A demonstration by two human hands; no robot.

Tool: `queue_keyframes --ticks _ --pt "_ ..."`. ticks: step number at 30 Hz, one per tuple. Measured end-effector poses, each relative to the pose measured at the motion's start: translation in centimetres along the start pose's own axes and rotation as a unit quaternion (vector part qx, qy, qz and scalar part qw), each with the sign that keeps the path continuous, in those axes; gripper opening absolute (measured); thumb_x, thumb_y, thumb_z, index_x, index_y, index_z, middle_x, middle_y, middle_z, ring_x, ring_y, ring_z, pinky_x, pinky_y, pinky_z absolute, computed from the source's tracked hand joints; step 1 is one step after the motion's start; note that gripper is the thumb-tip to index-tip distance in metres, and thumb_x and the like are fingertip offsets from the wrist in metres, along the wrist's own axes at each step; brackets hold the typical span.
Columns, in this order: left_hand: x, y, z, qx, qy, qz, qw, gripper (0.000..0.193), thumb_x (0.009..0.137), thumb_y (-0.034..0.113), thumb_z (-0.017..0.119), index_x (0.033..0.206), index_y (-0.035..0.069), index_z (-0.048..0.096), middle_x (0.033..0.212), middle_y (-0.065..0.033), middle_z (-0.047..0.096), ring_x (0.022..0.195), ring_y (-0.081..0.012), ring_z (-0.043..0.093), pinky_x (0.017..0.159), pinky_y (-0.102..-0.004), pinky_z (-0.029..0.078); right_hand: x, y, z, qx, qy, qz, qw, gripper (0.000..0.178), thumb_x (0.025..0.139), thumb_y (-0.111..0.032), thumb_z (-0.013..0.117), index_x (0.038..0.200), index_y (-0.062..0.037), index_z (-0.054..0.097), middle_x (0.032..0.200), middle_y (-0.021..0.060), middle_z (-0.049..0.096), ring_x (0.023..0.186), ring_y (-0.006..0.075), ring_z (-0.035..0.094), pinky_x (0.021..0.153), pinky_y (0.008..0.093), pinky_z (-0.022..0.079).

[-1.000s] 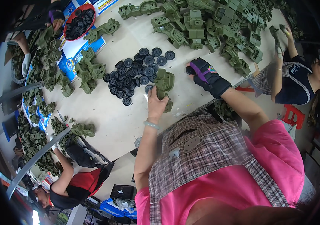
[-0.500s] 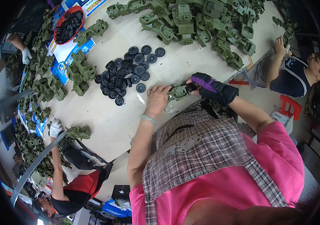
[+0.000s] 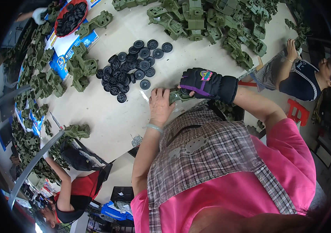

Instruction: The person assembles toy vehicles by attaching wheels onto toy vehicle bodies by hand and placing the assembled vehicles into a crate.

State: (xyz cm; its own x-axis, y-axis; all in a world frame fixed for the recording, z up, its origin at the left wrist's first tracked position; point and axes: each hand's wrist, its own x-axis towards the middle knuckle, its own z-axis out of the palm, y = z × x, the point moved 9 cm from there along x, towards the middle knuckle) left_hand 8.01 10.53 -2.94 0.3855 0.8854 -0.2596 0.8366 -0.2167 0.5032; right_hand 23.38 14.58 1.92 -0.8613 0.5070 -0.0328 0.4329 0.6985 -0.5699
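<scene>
Both hands meet at one green toy car body [image 3: 178, 96], which lies between them just in front of the person's checked apron [image 3: 208, 149]. From where I stand, the left hand [image 3: 160, 104], bare, with a pale bracelet [image 3: 155, 127] on its wrist, holds the toy's left end, its fingers close together and the thumb nearer the apron. The right hand [image 3: 201, 84], in a black and purple glove [image 3: 223, 87] with bare fingertips, curls over the right end and covers much of it; I can't tell whether it pinches or only presses there.

Just beyond the left hand, one black wheel [image 3: 145, 84] lies flat on the tabletop [image 3: 111, 124], near a loose heap of black wheels [image 3: 124, 68]. A big pile of green car bodies [image 3: 194, 17] sits past the right hand, well apart from it. Far off to the left of both hands are a few more green bodies [image 3: 81, 68] and a red bowl [image 3: 85, 16] of black wheels.
</scene>
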Motion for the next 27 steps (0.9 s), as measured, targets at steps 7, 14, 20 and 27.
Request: queue_keyframes --ticks 7,14,20,27 --pt "-0.1 -0.2 0.0 0.006 0.032 0.013 0.999 0.065 0.070 0.021 0.092 0.127 0.010 0.062 0.132 -0.0124 0.059 0.134 -0.0389 0.051 0.107 -0.0494 0.053 1.6 -0.5 -0.7 -0.031 -0.060 0.018 0.998 0.048 0.077 -0.030 0.080 0.120 -0.0092 0.070 0.115 0.0141 0.068 0.107 0.0374 0.066 0.091 0.0491 0.056" --pt "-0.5 -0.2 -0.1 -0.008 0.069 0.031 0.997 0.066 0.068 0.024 0.094 0.123 0.008 0.062 0.127 -0.0117 0.064 0.132 -0.0379 0.053 0.105 -0.0482 0.054 3.5 0.8 -1.5 0.124 0.091 0.125 0.980 0.031 0.086 -0.019 0.074 0.113 -0.0050 0.068 0.104 0.0156 0.071 0.097 0.0375 0.069 0.084 0.0460 0.056" --pt "-0.5 0.1 0.0 0.002 0.065 0.036 0.997 0.066 0.066 0.025 0.095 0.120 0.009 0.063 0.125 -0.0108 0.065 0.130 -0.0370 0.056 0.102 -0.0479 0.055 5.3 1.4 1.7 0.074 0.094 0.213 0.970 0.021 0.087 -0.021 0.071 0.103 -0.0066 0.069 0.093 0.0174 0.069 0.091 0.0390 0.068 0.082 0.0471 0.055" --pt "-0.4 -0.5 0.8 -0.002 0.095 0.054 0.994 0.059 0.069 0.028 0.092 0.117 0.012 0.063 0.122 -0.0093 0.063 0.128 -0.0371 0.057 0.100 -0.0536 0.054 6.1 0.4 3.2 0.007 0.016 0.187 0.982 0.032 0.087 -0.031 0.072 0.106 -0.0053 0.067 0.104 0.0200 0.069 0.101 0.0410 0.067 0.089 0.0516 0.054"
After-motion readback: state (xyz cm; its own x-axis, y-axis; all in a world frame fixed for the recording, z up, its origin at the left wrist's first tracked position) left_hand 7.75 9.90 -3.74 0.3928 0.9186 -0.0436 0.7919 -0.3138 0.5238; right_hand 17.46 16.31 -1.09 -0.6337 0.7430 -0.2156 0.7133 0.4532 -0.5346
